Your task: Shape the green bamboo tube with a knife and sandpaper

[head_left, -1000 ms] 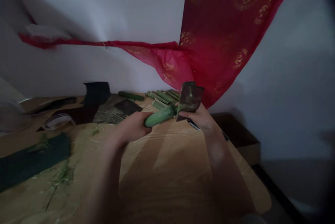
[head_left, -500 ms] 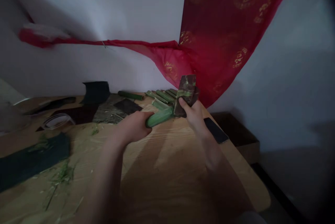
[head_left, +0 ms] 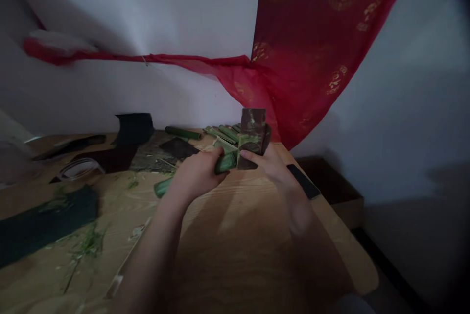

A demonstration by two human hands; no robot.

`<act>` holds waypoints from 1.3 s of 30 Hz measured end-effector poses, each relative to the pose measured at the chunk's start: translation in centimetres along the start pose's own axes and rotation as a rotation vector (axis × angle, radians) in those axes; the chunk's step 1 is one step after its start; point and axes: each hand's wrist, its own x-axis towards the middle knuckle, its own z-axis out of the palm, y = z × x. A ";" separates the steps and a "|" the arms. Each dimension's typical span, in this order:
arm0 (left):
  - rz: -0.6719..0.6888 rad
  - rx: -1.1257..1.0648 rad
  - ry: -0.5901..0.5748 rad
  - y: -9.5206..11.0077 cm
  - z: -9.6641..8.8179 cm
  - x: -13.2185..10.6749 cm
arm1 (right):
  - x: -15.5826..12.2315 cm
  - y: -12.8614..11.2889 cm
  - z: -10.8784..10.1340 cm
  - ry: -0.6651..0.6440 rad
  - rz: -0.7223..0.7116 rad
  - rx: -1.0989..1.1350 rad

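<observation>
My left hand (head_left: 200, 173) is closed around a green bamboo tube (head_left: 226, 162). The tube's other end shows past my wrist on the left. In my right hand (head_left: 266, 162) is a dark brown, folded piece of sandpaper (head_left: 252, 130) streaked with green dust. My thumb lies across its front, and the fingers behind it are mostly hidden. The sandpaper meets the right end of the tube; whether it wraps fully round that end I cannot tell.
Several cut bamboo pieces (head_left: 228, 133) and a longer green tube (head_left: 182, 132) lie at the back. Dark sheets (head_left: 47, 223) and green shavings (head_left: 88, 245) spread across the left. A phone-like black slab (head_left: 304, 181) rests by the right edge. Red cloth (head_left: 308, 69) hangs behind.
My left hand has shifted right, nearer the tube's sanded end, and the tube's left end now shows. My right hand and the sandpaper have moved slightly left, with the sheet more upright.
</observation>
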 end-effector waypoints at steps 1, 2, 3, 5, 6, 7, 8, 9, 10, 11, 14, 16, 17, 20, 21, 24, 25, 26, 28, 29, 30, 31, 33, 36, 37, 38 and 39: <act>0.019 0.004 0.003 0.3 0.1 0.0 | 0.0 0.2 0.1 -0.034 0.004 0.014; 0.031 0.007 -0.006 0.6 0.2 0.1 | 0.0 0.3 0.1 -0.075 0.009 0.012; 0.035 0.009 -0.022 0.6 0.3 0.1 | -0.1 0.3 -0.1 -0.116 0.015 -0.004; 0.029 0.000 -0.057 0.5 0.3 0.1 | -0.2 0.2 -0.5 -0.191 0.030 -0.061; 0.022 -0.008 -0.064 0.3 0.3 0.0 | -0.2 0.1 -0.7 -0.215 0.036 -0.092; 0.014 -0.014 -0.066 0.1 0.3 0.0 | -0.3 0.0 -0.8 -0.225 0.040 -0.121; 0.005 -0.015 -0.066 0.0 0.3 0.0 | -0.3 0.0 -0.8 -0.217 0.036 -0.144; -0.003 -0.010 -0.066 -0.2 0.2 0.0 | -0.3 -0.1 -0.6 -0.199 0.024 -0.164; -0.008 -0.002 -0.069 -0.3 0.2 0.0 | -0.3 -0.1 -0.4 -0.178 0.008 -0.185; -0.013 0.007 -0.074 -0.3 0.2 0.0 | -0.3 0.0 0.0 -0.158 -0.005 -0.210; -0.026 0.021 -0.092 -0.3 0.2 0.0 | -0.3 0.2 1.2 -0.094 -0.026 -0.288; -0.034 0.011 -0.091 -0.3 0.2 0.1 | -0.3 0.3 1.9 -0.040 -0.023 -0.299; -0.031 0.001 -0.083 -0.2 0.3 0.1 | -0.4 0.4 2.2 -0.006 -0.030 -0.287; -0.004 -0.031 -0.047 0.0 0.5 0.1 | -0.5 0.4 2.6 0.088 -0.048 -0.246; 0.006 -0.040 -0.037 0.1 0.6 0.1 | -0.5 0.3 2.6 0.099 -0.036 -0.232; 0.021 -0.054 -0.018 0.3 0.9 0.1 | -0.6 0.0 2.3 0.055 0.058 -0.152; 0.021 -0.054 -0.013 0.3 1.0 0.2 | -0.5 -0.1 2.2 0.030 0.089 -0.119; 0.016 -0.053 -0.010 0.2 1.1 0.2 | -0.5 -0.1 2.1 0.003 0.119 -0.091; 0.004 -0.052 -0.021 0.0 1.2 0.3 | -0.5 -0.1 2.0 -0.073 0.172 -0.076; 0.001 -0.057 -0.028 -0.1 1.3 0.4 | -0.5 -0.1 2.0 -0.113 0.187 -0.084; 0.001 -0.065 -0.034 -0.2 1.3 0.4 | -0.5 0.0 2.0 -0.145 0.189 -0.092; 0.004 -0.074 -0.037 -0.4 1.3 0.5 | -0.4 0.1 2.0 -0.162 0.180 -0.094; 0.010 -0.083 -0.027 -0.6 1.3 0.5 | -0.4 0.2 1.9 -0.147 0.145 -0.068; 0.020 -0.074 -0.013 -0.7 1.2 0.4 | -0.4 0.3 1.4 -0.112 0.125 -0.017; 0.026 -0.073 -0.011 -0.7 1.2 0.4 | -0.4 0.4 1.1 -0.122 0.121 -0.018; 0.035 -0.075 -0.015 -0.6 1.2 0.4 | -0.3 0.4 0.8 -0.143 0.117 -0.027; 0.049 -0.082 -0.023 -0.6 1.1 0.4 | -0.3 0.4 0.6 -0.168 0.113 -0.039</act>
